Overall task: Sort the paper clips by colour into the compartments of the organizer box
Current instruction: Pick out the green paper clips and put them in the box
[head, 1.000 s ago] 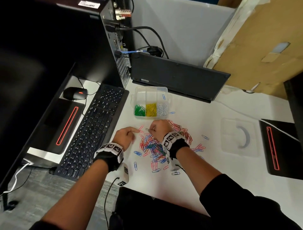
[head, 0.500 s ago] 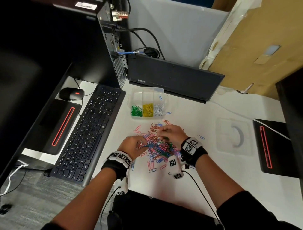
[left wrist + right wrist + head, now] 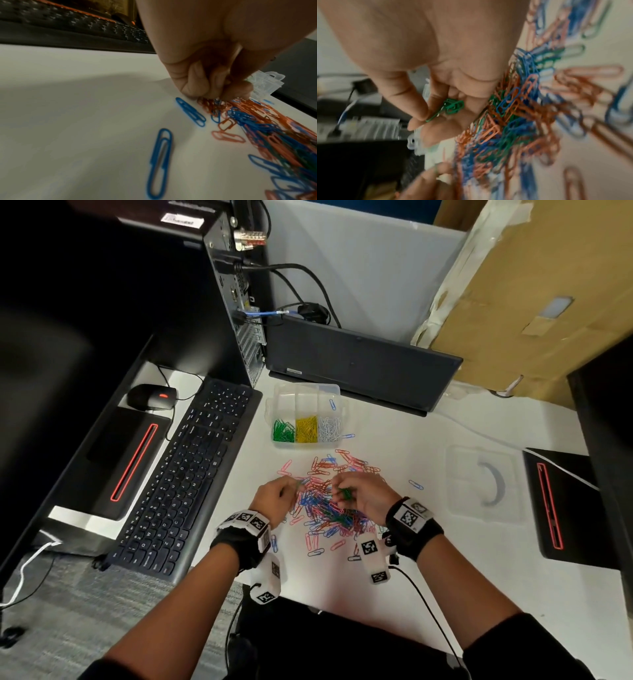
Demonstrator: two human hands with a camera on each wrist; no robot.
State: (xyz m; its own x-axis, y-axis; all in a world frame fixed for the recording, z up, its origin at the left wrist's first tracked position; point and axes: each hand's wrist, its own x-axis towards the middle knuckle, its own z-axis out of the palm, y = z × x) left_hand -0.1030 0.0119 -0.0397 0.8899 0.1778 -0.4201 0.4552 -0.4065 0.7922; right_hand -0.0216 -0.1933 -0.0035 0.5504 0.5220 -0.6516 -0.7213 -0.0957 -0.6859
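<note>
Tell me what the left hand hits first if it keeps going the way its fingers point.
Probably the mixed clip pile: the left hand points its fingertips right into its near edge. Depth is uncertain; it may touch already.

The head view looks steeply down on the tabletop (image 3: 394,594). Both wrist views sit close, sharing its clip pile (image 3: 329,508).

The white desk (image 3: 428,570) carries a loose heap of paper clips (image 3: 329,501) in red, blue and green near its middle. Toward the back edge stands the clear organizer box (image 3: 306,400); a closed laptop (image 3: 359,364) lies behind it. A black keyboard (image 3: 185,474) lies along the left edge, and a clear lid (image 3: 483,484) toward the right edge.
</note>
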